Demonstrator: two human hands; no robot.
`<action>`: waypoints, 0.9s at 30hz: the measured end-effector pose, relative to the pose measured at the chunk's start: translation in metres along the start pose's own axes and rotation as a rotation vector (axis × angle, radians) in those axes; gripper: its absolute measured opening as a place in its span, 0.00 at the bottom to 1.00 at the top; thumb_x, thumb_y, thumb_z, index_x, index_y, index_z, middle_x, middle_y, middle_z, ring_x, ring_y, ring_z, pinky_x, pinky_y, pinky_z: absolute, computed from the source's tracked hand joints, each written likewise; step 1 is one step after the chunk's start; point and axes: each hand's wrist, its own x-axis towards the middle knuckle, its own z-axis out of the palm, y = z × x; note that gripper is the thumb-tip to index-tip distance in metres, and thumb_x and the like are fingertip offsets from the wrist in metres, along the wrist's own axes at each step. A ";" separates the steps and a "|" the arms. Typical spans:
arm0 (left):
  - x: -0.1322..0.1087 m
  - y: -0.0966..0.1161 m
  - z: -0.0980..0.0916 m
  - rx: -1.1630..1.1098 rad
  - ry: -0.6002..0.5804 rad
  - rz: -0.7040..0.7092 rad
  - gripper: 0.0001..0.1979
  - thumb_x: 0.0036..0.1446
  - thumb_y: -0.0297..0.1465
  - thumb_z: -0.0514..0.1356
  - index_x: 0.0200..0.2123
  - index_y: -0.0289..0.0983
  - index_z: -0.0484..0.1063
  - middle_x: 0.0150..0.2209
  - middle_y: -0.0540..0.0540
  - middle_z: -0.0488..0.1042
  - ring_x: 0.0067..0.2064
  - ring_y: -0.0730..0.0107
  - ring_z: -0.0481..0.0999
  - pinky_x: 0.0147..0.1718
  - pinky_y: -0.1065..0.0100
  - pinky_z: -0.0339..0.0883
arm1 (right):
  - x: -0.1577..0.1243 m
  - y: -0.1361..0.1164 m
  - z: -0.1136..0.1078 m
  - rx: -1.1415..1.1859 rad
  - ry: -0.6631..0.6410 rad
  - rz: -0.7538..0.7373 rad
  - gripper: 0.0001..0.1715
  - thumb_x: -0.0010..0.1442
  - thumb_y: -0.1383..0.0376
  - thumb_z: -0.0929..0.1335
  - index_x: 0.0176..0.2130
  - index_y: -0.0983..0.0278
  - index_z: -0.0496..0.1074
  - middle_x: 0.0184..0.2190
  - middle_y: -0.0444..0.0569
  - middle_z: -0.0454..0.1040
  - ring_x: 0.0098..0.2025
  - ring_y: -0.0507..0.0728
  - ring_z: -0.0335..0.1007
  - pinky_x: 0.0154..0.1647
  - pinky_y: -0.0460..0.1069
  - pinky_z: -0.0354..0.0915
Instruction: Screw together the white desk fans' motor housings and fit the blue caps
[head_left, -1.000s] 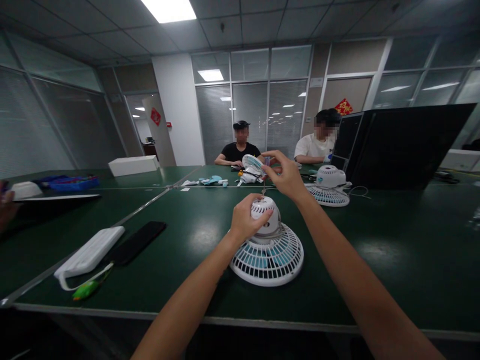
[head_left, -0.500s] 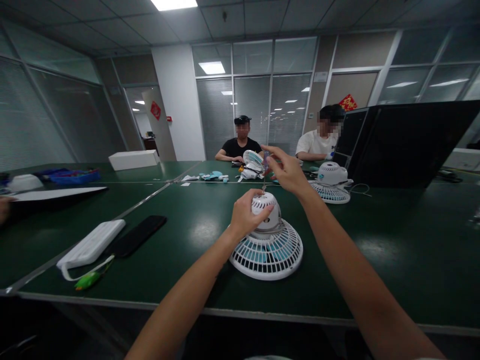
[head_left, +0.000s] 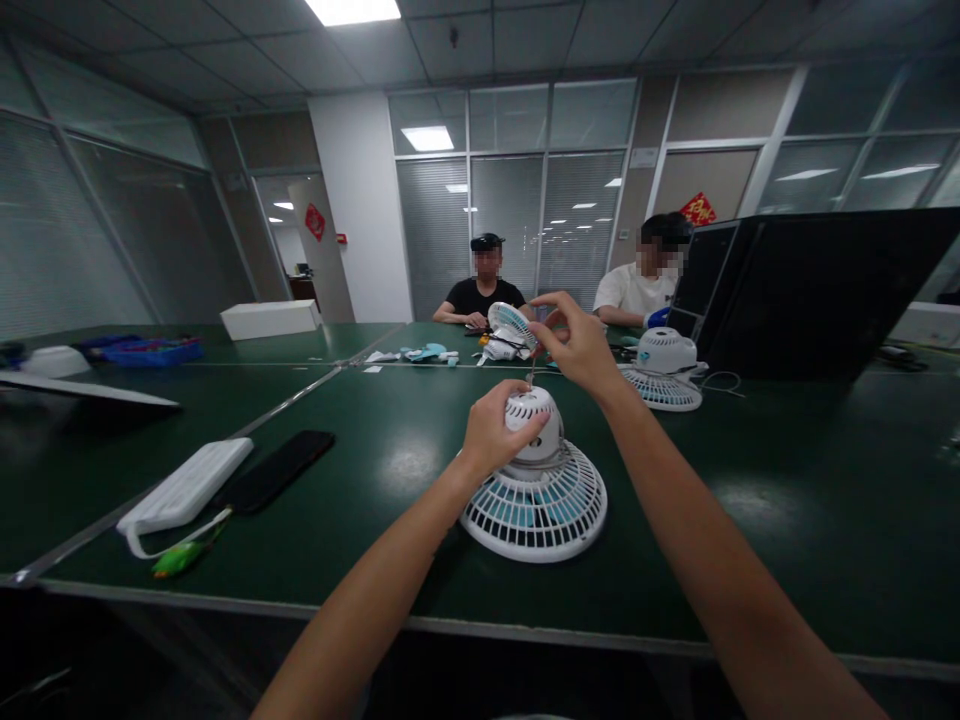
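Observation:
A white fan (head_left: 550, 425) with pale blue blades rests grille-down on the green table, its rounded motor housing uppermost. Around the left side of that housing curls my left hand (head_left: 491, 430), thumb across the front and index finger near the top. Above the fan, my right hand (head_left: 576, 345) pinches a small screwdriver (head_left: 533, 368) with its fingertips. The thin shaft points down at the top of the housing, close to my left index finger. Fingers cover most of the screwdriver's handle, and whether the tip sits in a screw cannot be made out.
A white power strip (head_left: 187, 483), a black phone-like slab (head_left: 279, 470) and a green trinket (head_left: 178, 560) lie left. Another fan (head_left: 664, 350) stands right, beside a large black monitor (head_left: 840, 290). Across the table, two people sit near a partly dismantled fan (head_left: 510, 335) and loose blue parts (head_left: 427, 352).
My right fingers have shifted on the screwdriver, hiding more of its handle. The flat white-edged object at far left has slid left, and another person's hand there has left view.

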 end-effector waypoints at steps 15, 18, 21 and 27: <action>-0.001 0.002 -0.001 0.015 -0.010 -0.035 0.15 0.55 0.39 0.63 0.44 0.40 0.71 0.45 0.44 0.79 0.46 0.59 0.78 0.48 0.62 0.69 | 0.001 0.002 0.000 -0.012 0.084 -0.001 0.17 0.60 0.55 0.68 0.44 0.62 0.71 0.29 0.46 0.74 0.26 0.54 0.74 0.25 0.46 0.70; -0.001 0.002 -0.001 0.010 -0.006 -0.034 0.16 0.54 0.39 0.64 0.44 0.39 0.71 0.45 0.44 0.79 0.46 0.58 0.78 0.48 0.62 0.69 | 0.002 0.005 0.000 -0.013 0.124 -0.054 0.16 0.62 0.56 0.65 0.43 0.63 0.73 0.33 0.49 0.77 0.34 0.56 0.76 0.33 0.50 0.73; -0.001 0.001 -0.001 0.004 -0.010 -0.035 0.16 0.54 0.39 0.64 0.44 0.39 0.71 0.45 0.44 0.79 0.46 0.58 0.78 0.48 0.61 0.69 | 0.003 0.005 0.000 -0.017 0.165 -0.078 0.14 0.59 0.57 0.67 0.40 0.64 0.72 0.34 0.51 0.76 0.37 0.57 0.75 0.36 0.50 0.74; -0.001 0.000 0.000 -0.006 -0.018 -0.031 0.16 0.55 0.40 0.63 0.45 0.39 0.70 0.45 0.44 0.79 0.46 0.58 0.77 0.48 0.61 0.68 | 0.002 0.001 -0.003 -0.121 0.199 -0.079 0.16 0.57 0.57 0.69 0.43 0.64 0.70 0.30 0.47 0.72 0.31 0.54 0.71 0.32 0.49 0.71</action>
